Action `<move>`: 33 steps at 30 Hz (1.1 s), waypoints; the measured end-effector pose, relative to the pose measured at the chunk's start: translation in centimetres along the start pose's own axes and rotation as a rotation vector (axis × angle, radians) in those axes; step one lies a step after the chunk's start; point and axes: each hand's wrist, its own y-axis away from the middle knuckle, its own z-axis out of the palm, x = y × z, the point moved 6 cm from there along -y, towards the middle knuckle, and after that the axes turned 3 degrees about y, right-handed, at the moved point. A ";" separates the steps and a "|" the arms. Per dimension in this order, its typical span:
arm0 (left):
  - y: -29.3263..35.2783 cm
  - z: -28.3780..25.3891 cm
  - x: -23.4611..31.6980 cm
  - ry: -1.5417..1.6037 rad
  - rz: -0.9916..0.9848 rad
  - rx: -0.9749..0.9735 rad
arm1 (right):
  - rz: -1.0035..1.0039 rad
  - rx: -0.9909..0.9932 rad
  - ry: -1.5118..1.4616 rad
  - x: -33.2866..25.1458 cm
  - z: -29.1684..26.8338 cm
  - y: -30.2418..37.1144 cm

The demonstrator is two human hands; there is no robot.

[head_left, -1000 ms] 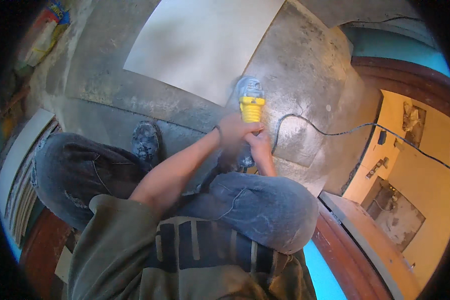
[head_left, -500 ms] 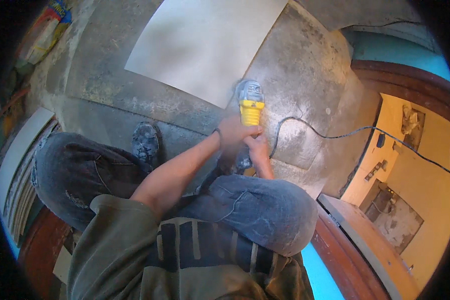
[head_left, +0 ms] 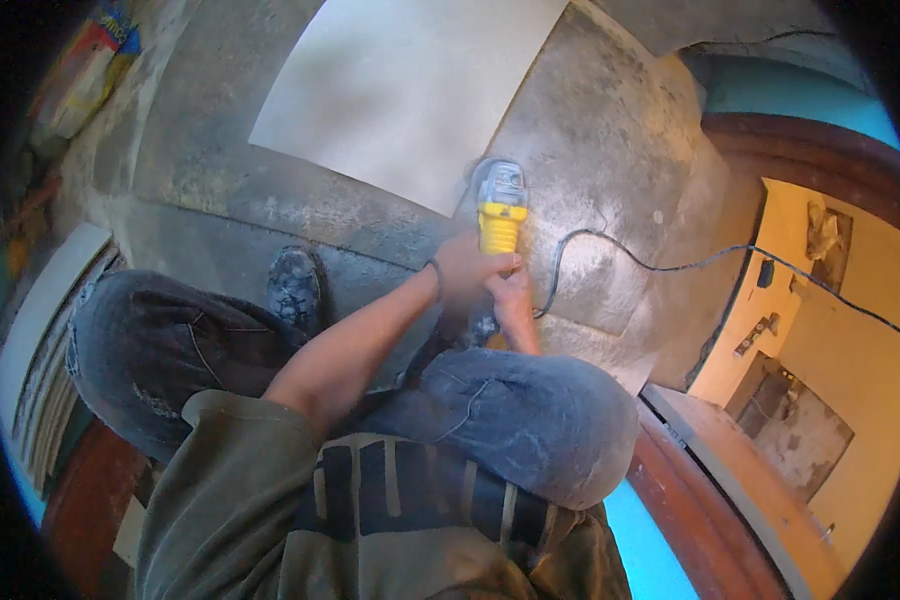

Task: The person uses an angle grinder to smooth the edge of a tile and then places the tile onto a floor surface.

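Note:
Both my hands are closed round a yellow and grey angle grinder (head_left: 500, 215). My left hand (head_left: 467, 265) wraps the yellow body from the left. My right hand (head_left: 513, 300) grips farther back, nearer my knee, its fingers partly hidden. The grinder's grey head lies at the near corner of a large pale tile (head_left: 400, 90). Its disc cannot be made out. From the back of the tool a black cord (head_left: 660, 268) runs off to the right. Haze or dust blurs the area round my left hand.
The tile lies on a dusty grey concrete floor (head_left: 610, 130). My shoe (head_left: 295, 283) rests left of the grinder. A stack of tiles (head_left: 55, 350) leans at the far left, below colourful bags (head_left: 80, 85). A doorway with a brown frame (head_left: 810, 160) opens at the right.
The grinder and both hands stay almost in place, at the tile's near corner. The view has shifted very slightly.

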 end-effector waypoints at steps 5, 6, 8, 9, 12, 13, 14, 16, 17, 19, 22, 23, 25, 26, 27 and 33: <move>-0.1 0.3 -0.3 -0.102 0.203 0.025 | 0.005 -0.046 -0.110 -0.7 0.3 -0.1; 0.5 0.5 0.8 -0.229 0.364 0.050 | 0.011 -0.028 -0.118 -0.8 0.1 -0.1; 0.9 0.5 1.8 -0.242 0.288 0.052 | 0.001 0.011 -0.106 0.2 -0.1 -0.3; 1.0 0.5 2.1 -0.254 0.212 0.055 | -0.008 0.050 -0.093 0.7 -0.5 -0.3; 1.3 0.5 2.6 -0.278 0.311 0.091 | 0.032 -0.077 -0.079 1.3 -0.2 -0.2; 1.3 0.5 2.5 -0.279 0.309 0.091 | 0.032 -0.077 -0.080 1.3 -0.2 -0.2; 1.3 0.3 2.6 -0.248 0.254 0.083 | 0.041 -0.079 -0.088 1.3 -0.2 -0.2; 0.7 0.6 1.7 -0.216 0.199 0.072 | 0.050 -0.079 -0.095 1.3 -0.2 -0.2; 0.1 0.3 -0.3 -0.091 0.145 0.086 | 0.024 -0.058 -0.127 1.0 0.4 -0.4; -0.5 0.5 -1.4 0.038 0.097 0.086 | 0.000 -0.021 -0.153 1.3 0.2 -0.5; -0.9 0.9 -1.0 0.104 0.096 0.096 | -0.003 -0.011 -0.137 2.0 -0.5 -0.7; -0.9 0.8 -1.1 0.113 0.113 0.117 | -0.003 -0.022 -0.146 2.1 -0.2 -0.9; -0.9 0.3 -1.6 0.123 0.130 0.140 | -0.002 -0.037 -0.154 2.1 0.3 -1.1; -0.9 0.2 -1.7 0.096 0.110 0.145 | -0.006 -0.027 -0.126 1.7 0.3 -1.0; -0.8 0.0 -1.7 0.070 0.090 0.150 | -0.010 -0.019 -0.099 1.4 0.4 -1.0; 0.2 -0.1 0.8 -0.024 0.045 0.096 | 0.004 -0.048 -0.074 1.9 0.3 -1.0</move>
